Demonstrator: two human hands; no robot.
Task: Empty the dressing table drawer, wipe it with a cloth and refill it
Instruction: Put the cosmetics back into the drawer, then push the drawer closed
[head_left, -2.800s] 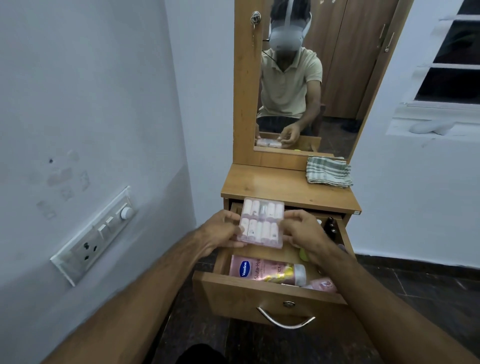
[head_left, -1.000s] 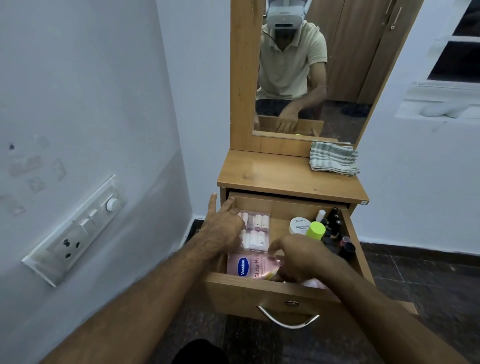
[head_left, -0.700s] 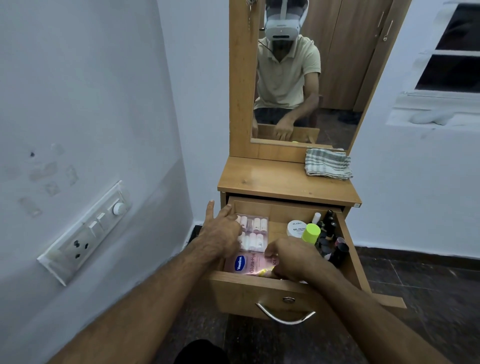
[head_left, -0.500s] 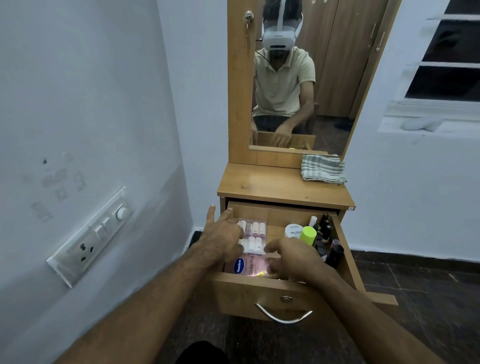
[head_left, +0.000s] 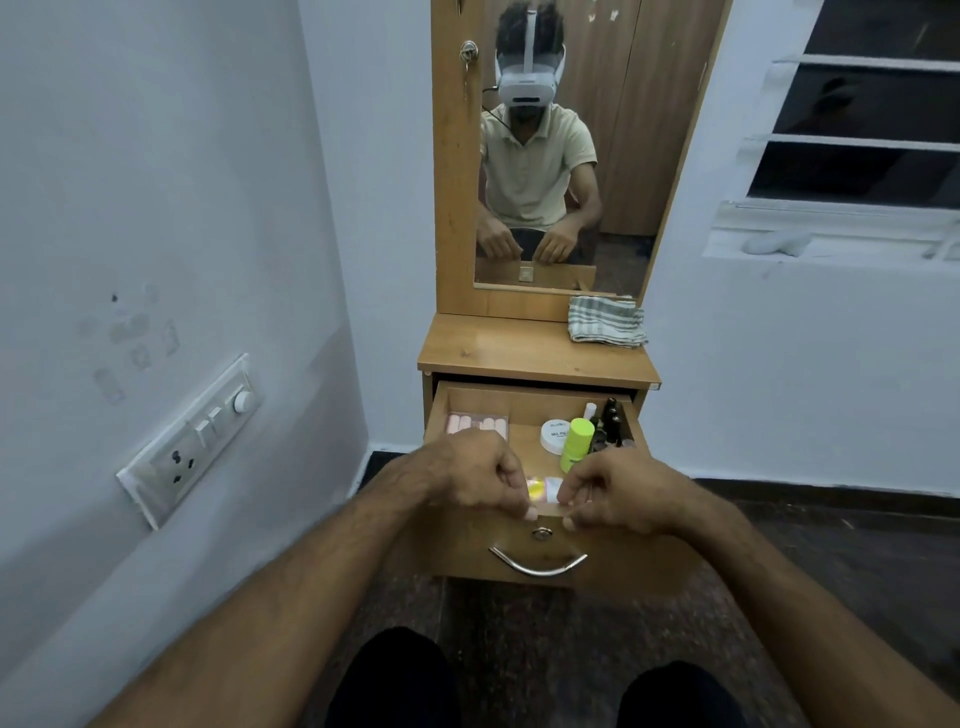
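Both hands sat over the front edge of the open drawer (head_left: 535, 400), knuckles up and fingers curled. The left hand (head_left: 475, 475) and the right hand (head_left: 615, 491) faced each other, and between their fingertips a small pale packet with a yellow patch (head_left: 543, 489) showed. They seemed to pinch it from either end, though the exact grip was partly hidden. Its long axis appeared to run from one hand to the other, along the drawer front.

Beyond the left hand, at the far left of the drawer, lay the clear tray of pale tubes (head_left: 478, 422). Beyond the right hand stood the lime-capped bottle (head_left: 577, 442), a white round tub (head_left: 556, 435) just beside it, and dark little bottles (head_left: 612, 422) farther right. The right hand was nearer these. The striped cloth (head_left: 607, 321) lay on the bench (head_left: 509, 353), well beyond both hands. Refilling looked close to done.
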